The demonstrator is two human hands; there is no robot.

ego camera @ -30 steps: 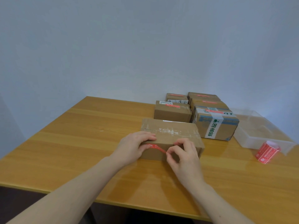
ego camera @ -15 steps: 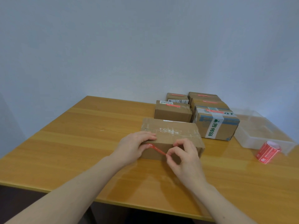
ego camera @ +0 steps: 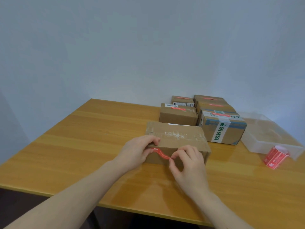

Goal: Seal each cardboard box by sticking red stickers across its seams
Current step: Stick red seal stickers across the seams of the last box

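A plain cardboard box with old clear tape along its top seam lies in front of me on the wooden table. A red sticker stretches across the box's near face just under the top edge. My left hand grips the box's near left corner, and its thumb holds the sticker's left end. My right hand pinches the sticker's right end between thumb and forefinger. A roll of red stickers lies on its side at the right.
Several cardboard boxes with red stickers on their tops stand behind, one with white tape and green print. A clear plastic tray sits at the right, next to the roll.
My right hand has drawn the sticker's free end slightly down and to the right along the box's front face. The left hand and box stay put.
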